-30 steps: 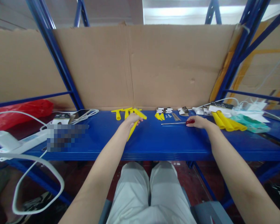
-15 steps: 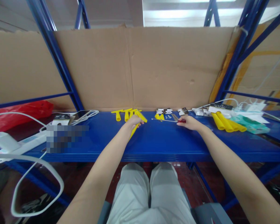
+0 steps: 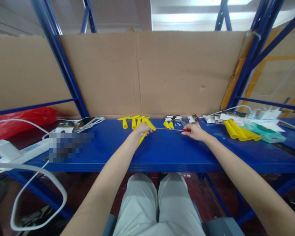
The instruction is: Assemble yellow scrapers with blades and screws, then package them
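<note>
My left hand (image 3: pixel 144 128) is closed around a yellow T-shaped plastic tool (image 3: pixel 150 124), its round handle pointing down toward the front. In my right hand (image 3: pixel 193 131) is a screwdriver (image 3: pixel 170 129) with a red handle and a long thin shaft, held level. Its tip meets the right end of the yellow head, or lies very close to it. Several similar yellow T-shaped tools (image 3: pixel 134 122) lie behind and left of my left hand. Small yellow pieces (image 3: pixel 168 125) and tiny metal parts (image 3: pixel 178 124) rest behind the shaft.
Black-and-white packets (image 3: pixel 173 118) are stacked at the back. Yellow tubes (image 3: pixel 239 130) and a green plastic pack (image 3: pixel 264 132) lie right. On the left are a white power strip (image 3: pixel 30 151), cables and a red bag (image 3: pixel 27 119). Cardboard (image 3: pixel 162 72) walls the back of the blue table (image 3: pixel 172 150).
My right hand has moved left with the screwdriver, bringing its tip to the end of the yellow tool's head. My left hand has barely moved.
</note>
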`<action>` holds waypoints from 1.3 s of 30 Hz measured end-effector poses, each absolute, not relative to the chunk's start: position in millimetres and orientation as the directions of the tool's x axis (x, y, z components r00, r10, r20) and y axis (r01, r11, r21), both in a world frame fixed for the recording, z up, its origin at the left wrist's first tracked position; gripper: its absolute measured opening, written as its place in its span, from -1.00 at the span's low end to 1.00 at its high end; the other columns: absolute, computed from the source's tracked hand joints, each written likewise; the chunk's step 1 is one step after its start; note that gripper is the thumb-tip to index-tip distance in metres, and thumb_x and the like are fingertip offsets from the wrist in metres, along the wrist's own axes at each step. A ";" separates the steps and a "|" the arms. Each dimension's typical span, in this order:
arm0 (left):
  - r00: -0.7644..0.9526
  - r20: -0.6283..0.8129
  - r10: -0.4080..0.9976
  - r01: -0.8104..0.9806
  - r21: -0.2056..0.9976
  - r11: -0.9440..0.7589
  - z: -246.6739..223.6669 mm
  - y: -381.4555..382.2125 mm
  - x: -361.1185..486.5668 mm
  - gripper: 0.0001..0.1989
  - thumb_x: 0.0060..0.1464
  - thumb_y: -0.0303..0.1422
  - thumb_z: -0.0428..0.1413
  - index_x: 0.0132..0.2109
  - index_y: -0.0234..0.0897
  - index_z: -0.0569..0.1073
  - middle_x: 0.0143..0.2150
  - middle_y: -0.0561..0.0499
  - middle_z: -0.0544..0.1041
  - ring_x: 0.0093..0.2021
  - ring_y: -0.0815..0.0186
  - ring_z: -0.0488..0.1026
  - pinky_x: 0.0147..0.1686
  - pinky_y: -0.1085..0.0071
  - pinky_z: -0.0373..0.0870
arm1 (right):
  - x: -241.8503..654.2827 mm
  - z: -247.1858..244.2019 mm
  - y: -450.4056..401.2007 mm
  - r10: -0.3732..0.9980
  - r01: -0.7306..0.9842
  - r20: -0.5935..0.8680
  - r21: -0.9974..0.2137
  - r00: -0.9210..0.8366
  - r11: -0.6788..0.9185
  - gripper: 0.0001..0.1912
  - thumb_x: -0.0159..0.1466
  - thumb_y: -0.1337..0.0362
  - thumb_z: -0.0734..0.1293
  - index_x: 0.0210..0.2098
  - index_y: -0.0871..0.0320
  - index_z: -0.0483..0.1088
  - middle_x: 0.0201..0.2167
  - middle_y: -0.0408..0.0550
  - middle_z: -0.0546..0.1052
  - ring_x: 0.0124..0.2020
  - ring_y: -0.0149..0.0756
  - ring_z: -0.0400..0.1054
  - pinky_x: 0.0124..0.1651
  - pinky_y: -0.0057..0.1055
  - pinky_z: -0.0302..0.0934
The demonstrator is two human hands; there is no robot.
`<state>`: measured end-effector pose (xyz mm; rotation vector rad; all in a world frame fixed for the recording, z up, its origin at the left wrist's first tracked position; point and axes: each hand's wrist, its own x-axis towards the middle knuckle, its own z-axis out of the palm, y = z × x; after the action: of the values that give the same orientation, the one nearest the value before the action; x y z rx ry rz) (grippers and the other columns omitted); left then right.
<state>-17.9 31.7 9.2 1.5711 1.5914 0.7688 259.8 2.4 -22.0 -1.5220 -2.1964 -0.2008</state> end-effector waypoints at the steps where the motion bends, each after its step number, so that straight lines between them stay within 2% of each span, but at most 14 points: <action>1: 0.045 -0.102 0.994 0.542 0.838 0.061 9.1 31.9 -17.9 -0.90 -0.02 -0.60 0.04 -0.36 -0.49 0.46 -0.61 0.03 0.37 -0.67 0.50 0.19 -0.62 0.51 0.18 | 259.3 -22.2 2.6 0.850 0.918 0.444 -0.131 -0.284 0.375 -0.82 0.14 0.15 0.31 -0.42 0.14 0.41 -0.42 -0.03 0.53 -0.41 -0.27 0.38 -0.30 -0.37 0.17; 11: 0.043 -0.111 0.993 0.539 0.840 0.071 8.9 33.8 -18.8 -0.90 -0.05 -0.61 0.05 -0.44 -0.46 0.45 -0.64 0.04 0.34 -0.67 0.49 0.18 -0.63 0.50 0.17 | 257.4 -24.0 3.9 0.855 0.917 0.436 -0.141 -0.282 0.374 -0.82 0.15 0.14 0.29 -0.42 0.13 0.40 -0.42 -0.03 0.53 -0.39 -0.26 0.38 -0.32 -0.38 0.17; 19: 0.053 -0.105 0.993 0.547 0.835 0.059 9.5 31.6 -18.2 -0.88 -0.03 -0.62 0.04 -0.35 -0.50 0.48 -0.56 -0.03 0.44 -0.68 0.51 0.19 -0.63 0.51 0.17 | 256.1 -24.9 2.7 0.867 0.925 0.426 -0.147 -0.261 0.350 -0.82 0.15 0.14 0.29 -0.41 0.13 0.40 -0.38 -0.02 0.52 -0.36 -0.25 0.38 -0.28 -0.37 0.18; 34: 0.066 -0.103 0.992 0.512 0.857 0.055 11.5 28.0 -17.2 -0.89 -0.01 -0.61 0.03 -0.39 -0.50 0.45 -0.57 -0.02 0.42 -0.68 0.51 0.17 -0.63 0.50 0.15 | 256.6 -26.1 4.6 0.864 0.930 0.431 -0.130 -0.258 0.343 -0.81 0.15 0.13 0.30 -0.39 0.12 0.41 -0.37 -0.02 0.54 -0.38 -0.25 0.39 -0.28 -0.35 0.21; 39: 0.063 -0.093 0.994 0.531 0.846 0.046 10.0 28.6 -16.9 -0.87 -0.02 -0.60 0.03 -0.34 -0.51 0.47 -0.57 -0.03 0.43 -0.68 0.50 0.19 -0.63 0.51 0.16 | 256.2 -24.9 3.2 0.876 0.937 0.414 -0.129 -0.247 0.325 -0.81 0.16 0.13 0.29 -0.38 0.12 0.41 -0.36 -0.01 0.54 -0.36 -0.24 0.40 -0.28 -0.35 0.21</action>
<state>-16.9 28.6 10.0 1.5839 1.5663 0.7725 256.2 3.2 -24.9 -1.6028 -2.1860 -0.1999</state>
